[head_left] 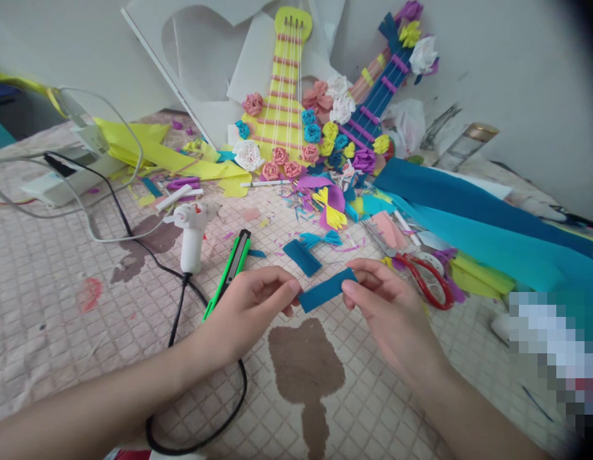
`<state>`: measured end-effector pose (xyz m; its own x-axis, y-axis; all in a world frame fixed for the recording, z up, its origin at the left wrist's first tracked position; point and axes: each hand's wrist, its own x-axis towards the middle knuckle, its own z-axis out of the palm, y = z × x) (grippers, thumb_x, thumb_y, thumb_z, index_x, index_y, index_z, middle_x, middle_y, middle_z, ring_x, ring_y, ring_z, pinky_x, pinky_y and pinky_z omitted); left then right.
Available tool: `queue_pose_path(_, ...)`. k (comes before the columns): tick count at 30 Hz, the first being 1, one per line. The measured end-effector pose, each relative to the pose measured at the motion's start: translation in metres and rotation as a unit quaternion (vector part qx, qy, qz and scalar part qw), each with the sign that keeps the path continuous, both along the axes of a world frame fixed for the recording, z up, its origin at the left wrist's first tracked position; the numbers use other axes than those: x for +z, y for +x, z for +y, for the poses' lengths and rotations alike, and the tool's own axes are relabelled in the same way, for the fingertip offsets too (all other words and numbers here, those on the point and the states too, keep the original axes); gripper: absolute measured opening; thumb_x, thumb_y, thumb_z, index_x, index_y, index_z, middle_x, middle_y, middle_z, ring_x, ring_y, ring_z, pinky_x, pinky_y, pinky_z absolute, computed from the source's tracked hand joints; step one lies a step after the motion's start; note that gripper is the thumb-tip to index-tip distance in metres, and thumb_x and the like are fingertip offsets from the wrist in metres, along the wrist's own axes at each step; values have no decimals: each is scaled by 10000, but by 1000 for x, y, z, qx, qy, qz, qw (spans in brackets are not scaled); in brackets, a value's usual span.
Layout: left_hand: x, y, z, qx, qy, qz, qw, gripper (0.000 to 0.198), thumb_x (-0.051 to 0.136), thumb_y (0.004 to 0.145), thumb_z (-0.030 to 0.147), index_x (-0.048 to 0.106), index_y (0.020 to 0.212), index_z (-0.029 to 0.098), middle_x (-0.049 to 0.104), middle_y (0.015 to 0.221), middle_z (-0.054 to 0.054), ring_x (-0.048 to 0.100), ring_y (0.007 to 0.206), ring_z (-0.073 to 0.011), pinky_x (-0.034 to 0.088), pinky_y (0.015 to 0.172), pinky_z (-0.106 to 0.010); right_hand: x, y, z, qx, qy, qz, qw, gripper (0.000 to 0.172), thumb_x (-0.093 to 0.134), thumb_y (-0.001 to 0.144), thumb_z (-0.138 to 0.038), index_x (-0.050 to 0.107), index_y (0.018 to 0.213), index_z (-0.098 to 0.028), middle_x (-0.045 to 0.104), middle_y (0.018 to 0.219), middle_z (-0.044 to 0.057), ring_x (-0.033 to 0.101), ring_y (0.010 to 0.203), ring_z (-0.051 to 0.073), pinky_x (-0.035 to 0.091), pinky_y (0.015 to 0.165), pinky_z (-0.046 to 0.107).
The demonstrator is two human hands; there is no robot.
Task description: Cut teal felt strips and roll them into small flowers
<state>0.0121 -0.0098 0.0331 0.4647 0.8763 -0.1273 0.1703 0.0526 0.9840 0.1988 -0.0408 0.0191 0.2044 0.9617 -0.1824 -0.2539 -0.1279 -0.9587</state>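
Both hands pinch a small blue paper strip (326, 289) above the patterned floor mat (61, 332). My left hand (251, 310) grips its left end between thumb and fingers. My right hand (390, 310) holds its right end the same way. The strip is flat and tilts up slightly to the right. Just behind the left hand lies a green utility knife (229, 271). Red-handled scissors (428, 278) lie just beyond the right hand.
A white glue gun (191, 233) stands to the left, its black cord (174, 326) looping under my left arm. Two paper guitars, one yellow (282, 89) and one blue (385, 80), lean on the wall amid paper flowers. Blue paper sheets (488, 223) spread at right. Scraps litter the middle.
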Motion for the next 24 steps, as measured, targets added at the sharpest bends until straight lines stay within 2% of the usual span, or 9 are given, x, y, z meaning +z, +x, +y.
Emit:
queue_pose_path(4, -6, 2, -4, -26, -5, -20, 999, 248, 616, 783, 380, 629, 865, 146, 608, 745, -7, 542, 683, -117, 436, 614, -221, 0, -3, -1, 6, -12, 14, 1000, 241, 790, 627, -256, 668, 834, -236, 612, 646, -58, 524, 562, 47, 426, 535, 153)
queue_pose_path(6, -9, 2, -5, -40, 1, -18, 999, 233, 640, 768, 366, 630, 825, 141, 599, 742, -8, 530, 678, -115, 426, 610, -220, 0, -5, -3, 17, -21, 18, 999, 232, 783, 633, -256, 663, 830, -236, 604, 633, -58, 520, 560, 52, 422, 531, 160)
queue_pose_path(10, -9, 0, -4, -49, 4, -21, 999, 222, 542, 834, 310, 604, 715, 133, 561, 645, 6, 488, 612, -95, 387, 560, -204, -4, -3, -7, 65, -6, -4, 998, 188, 720, 704, -277, 658, 881, -261, 610, 690, -51, 529, 601, 68, 422, 548, 179)
queue_pose_path(13, -3, -3, -3, -86, 32, 31, 995, 189, 541, 820, 261, 610, 698, 134, 567, 637, 8, 495, 620, -99, 393, 585, -213, -1, -1, -9, 144, 20, -74, 987, 183, 668, 750, -303, 664, 930, -271, 636, 819, -28, 564, 742, 102, 436, 636, 207)
queue_pose_path(16, 2, -4, -3, -144, 58, 85, 984, 168, 531, 814, 223, 621, 703, 134, 583, 650, 5, 516, 650, -109, 411, 634, -225, 7, -2, -9, 253, 1, -168, 953, 71, 635, 768, -278, 663, 754, -214, 620, 703, -23, 554, 697, 111, 411, 631, 227)
queue_pose_path(18, 4, -4, -4, -161, 70, 100, 979, 163, 525, 816, 217, 620, 712, 136, 591, 661, 3, 524, 663, -114, 415, 643, -227, 12, -5, -9, 294, -9, -199, 935, 139, 609, 774, -257, 627, 654, -189, 585, 619, -26, 524, 630, 107, 385, 590, 234)
queue_pose_path(20, 5, -3, -5, -163, 79, 94, 979, 162, 527, 825, 240, 624, 743, 139, 597, 685, 0, 526, 682, -119, 419, 652, -229, 14, -7, -10, 295, -6, -201, 934, 160, 594, 779, -261, 615, 639, -187, 564, 603, -26, 507, 618, 110, 368, 574, 240)
queue_pose_path(24, 2, -2, -5, -143, 75, 73, 984, 251, 532, 844, 348, 600, 719, 141, 544, 663, 8, 484, 656, -113, 396, 612, -227, 10, -7, -11, 223, -1, -194, 955, 188, 602, 794, -328, 614, 659, -198, 541, 613, -26, 470, 617, 114, 339, 559, 248)
